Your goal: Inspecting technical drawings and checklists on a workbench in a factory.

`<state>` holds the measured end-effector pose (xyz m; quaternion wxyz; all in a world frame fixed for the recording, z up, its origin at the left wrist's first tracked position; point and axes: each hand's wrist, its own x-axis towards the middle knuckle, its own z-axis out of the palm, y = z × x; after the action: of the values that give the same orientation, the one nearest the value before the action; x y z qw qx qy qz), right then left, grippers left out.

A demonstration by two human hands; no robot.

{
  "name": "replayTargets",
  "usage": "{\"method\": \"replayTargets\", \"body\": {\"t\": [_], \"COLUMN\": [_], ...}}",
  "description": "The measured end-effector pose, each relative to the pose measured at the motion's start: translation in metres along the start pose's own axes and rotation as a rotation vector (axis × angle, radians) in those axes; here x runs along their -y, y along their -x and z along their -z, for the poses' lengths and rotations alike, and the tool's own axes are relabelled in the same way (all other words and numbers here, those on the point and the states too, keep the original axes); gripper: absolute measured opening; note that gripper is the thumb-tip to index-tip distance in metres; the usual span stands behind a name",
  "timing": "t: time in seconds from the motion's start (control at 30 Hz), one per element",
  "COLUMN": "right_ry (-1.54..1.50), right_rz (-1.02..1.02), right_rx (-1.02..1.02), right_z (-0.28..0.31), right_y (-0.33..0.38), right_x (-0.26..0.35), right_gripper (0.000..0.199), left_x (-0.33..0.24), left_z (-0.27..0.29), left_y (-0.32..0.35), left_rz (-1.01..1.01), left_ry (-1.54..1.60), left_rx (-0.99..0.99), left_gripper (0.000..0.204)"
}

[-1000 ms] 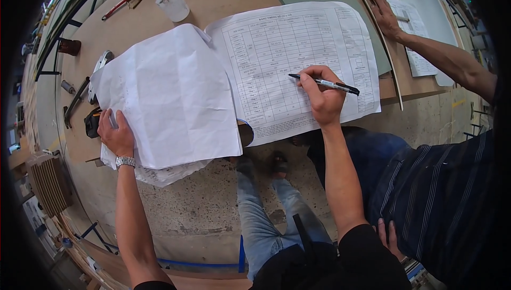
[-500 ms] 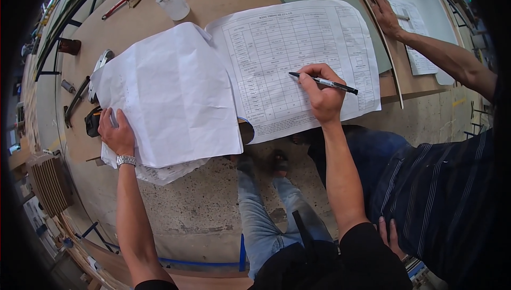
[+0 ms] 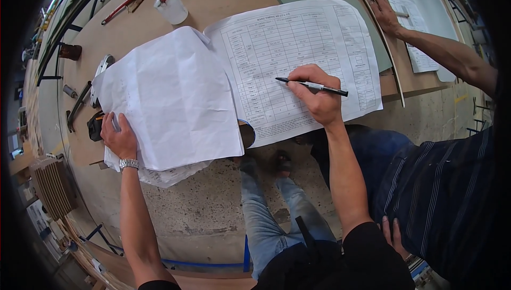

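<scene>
Black pen (image 3: 313,85) pinched in right hand (image 3: 315,98), tip on printed form (image 3: 298,50), left hand (image 3: 120,138) spread flat on folded-back sheets (image 3: 170,98)

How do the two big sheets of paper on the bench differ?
The left sheet is blank and creased, pinned at its corner by the left hand. The right sheet carries a printed table, and the right hand holds a pen on it. Both are white and overhang the bench edge.
</scene>
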<state>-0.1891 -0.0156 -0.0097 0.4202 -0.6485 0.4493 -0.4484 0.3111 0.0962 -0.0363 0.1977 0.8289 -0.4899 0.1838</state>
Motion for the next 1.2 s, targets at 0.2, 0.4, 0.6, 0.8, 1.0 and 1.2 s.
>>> {"method": "replayTargets", "body": {"t": [0.2,0.4,0.6,0.8,1.0,1.2], "right_ry": [0.084,0.091,0.09,0.002,-0.06,0.013], "right_rz": [0.089,0.092,0.094,0.039,-0.014,0.023], "right_rx": [0.049,0.028,0.034,-0.063,-0.204,-0.154], "right_z": [-0.002,-0.004,-0.004,-0.001,-0.001,-0.004], "right_y": [-0.001,-0.001,-0.002,0.003,0.007,0.005], "right_x": [0.003,0.003,0.004,-0.001,-0.013,-0.012], "right_gripper": [0.014,0.015,0.015,0.011,0.009,0.009], "left_x": [-0.002,-0.005,-0.005,-0.005,-0.005,-0.005], "left_z": [0.001,0.002,0.004,0.004,0.004,0.003], "left_y": [-0.001,-0.001,-0.001,-0.001,-0.001,-0.001], "left_rz": [0.001,-0.005,0.0,-0.004,0.001,-0.001], "left_ry": [-0.005,-0.011,-0.018,-0.004,-0.001,0.009], "left_rx": [0.004,-0.001,0.0,0.0,0.009,-0.006], "left_gripper": [0.036,0.036,0.037,0.036,0.037,0.036]}}
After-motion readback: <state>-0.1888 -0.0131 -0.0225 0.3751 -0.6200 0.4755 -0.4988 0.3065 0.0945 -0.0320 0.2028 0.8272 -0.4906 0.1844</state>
